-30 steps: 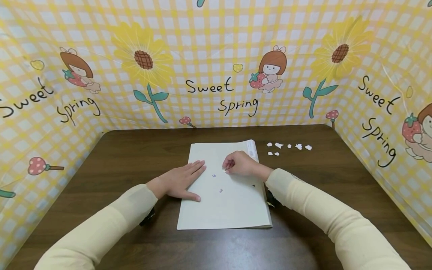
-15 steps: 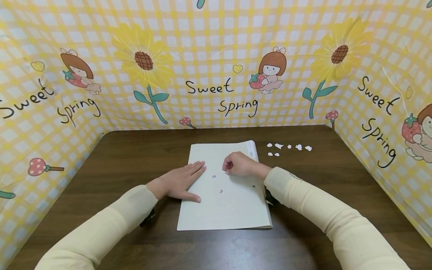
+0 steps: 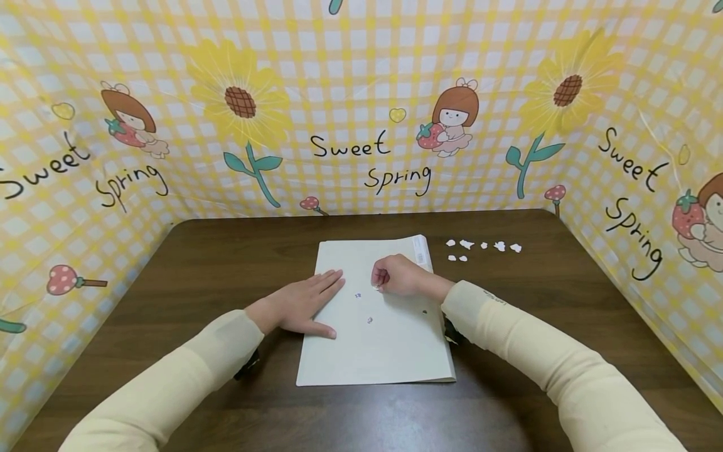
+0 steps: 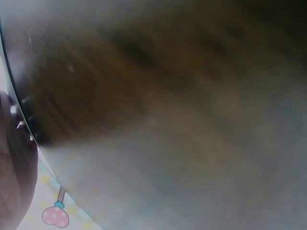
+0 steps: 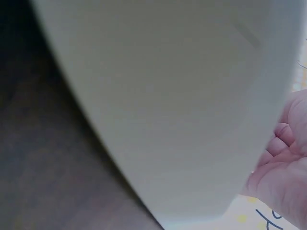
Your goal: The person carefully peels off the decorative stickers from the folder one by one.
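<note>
A pale paper pad [image 3: 390, 351] with a barcode label lies on the table. My left hand [image 3: 302, 304] rests flat on its left side, fingers spread and straight. Over the upper middle of the pad my right hand [image 3: 401, 275] has its fingers curled, and thumb and fingertips pinch a small white piece [image 3: 376, 288] right at the paper. Close by on the page are a tiny purplish figure [image 3: 358, 295], another small figure [image 3: 369, 320] and a dark spot [image 3: 425, 312] near the right edge. Both wrist views are blurred and show only part of each hand.
Several small white cut-out scraps [image 3: 466, 244] lie in two rows on the brown wooden table [image 3: 237, 251], right of the pad's top. A yellow checked cloth [image 3: 350, 81] with printed flowers and figures stands around the table's back and sides.
</note>
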{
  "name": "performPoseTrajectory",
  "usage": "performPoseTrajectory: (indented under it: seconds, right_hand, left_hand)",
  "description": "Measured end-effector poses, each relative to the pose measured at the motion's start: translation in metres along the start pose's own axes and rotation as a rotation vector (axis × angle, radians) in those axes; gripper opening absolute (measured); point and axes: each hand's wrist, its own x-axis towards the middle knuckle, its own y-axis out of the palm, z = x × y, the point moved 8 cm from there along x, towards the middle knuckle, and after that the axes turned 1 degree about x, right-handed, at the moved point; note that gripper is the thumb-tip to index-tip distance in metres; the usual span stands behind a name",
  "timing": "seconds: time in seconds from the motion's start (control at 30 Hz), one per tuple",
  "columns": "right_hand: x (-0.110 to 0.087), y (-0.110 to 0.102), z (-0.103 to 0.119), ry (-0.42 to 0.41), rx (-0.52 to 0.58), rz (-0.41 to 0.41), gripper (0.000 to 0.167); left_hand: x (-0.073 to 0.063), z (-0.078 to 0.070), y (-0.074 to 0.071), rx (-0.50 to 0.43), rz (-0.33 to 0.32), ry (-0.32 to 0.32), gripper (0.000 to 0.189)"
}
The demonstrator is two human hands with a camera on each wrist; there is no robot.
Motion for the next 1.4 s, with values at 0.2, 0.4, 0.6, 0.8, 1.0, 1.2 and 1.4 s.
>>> performPoseTrajectory:
  seconds: [0.2,0.4,0.6,0.8,1.0,1.2,1.4]
  right_hand:
    - [-0.0017,-0.0017,0.0009,-0.047,0.012,-0.040,0.015]
    - [-0.0032,-0.0029,0.0024,-0.048,0.027,-0.061,0.016]
    - [-0.0022,-0.0003,0.0041,-0.039,0.020,-0.014,0.014]
    - [-0.0006,0.0037,0.0049,-0.072,-0.024,0.050,0.017]
    - [-0.0015,0.0040,0.0056,-0.079,-0.040,0.057,0.015]
    - [-0.0045,0.0017,0.0045,-0.074,-0.005,0.030,0.014]
    - [-0.0101,-0.0053,0.0021,-0.078,0.030,-0.009,0.011]
  left_hand:
    - [0.0008,0.0000,-0.0001,0.004,-0.005,0.007,0.111]
    - [0.0015,0.0017,0.0014,0.001,0.001,-0.002,0.112]
    - [0.0014,0.0027,0.0032,0.000,0.013,-0.012,0.113]
    - [0.0015,0.0034,0.0030,-0.011,0.008,-0.015,0.113]
    - [0.0014,0.0034,0.0024,-0.007,0.016,-0.019,0.113]
    - [0.0009,0.0030,0.0040,-0.011,0.020,-0.017,0.113]
    - [0.0005,0.0008,0.0011,0.001,0.007,0.003,0.112]
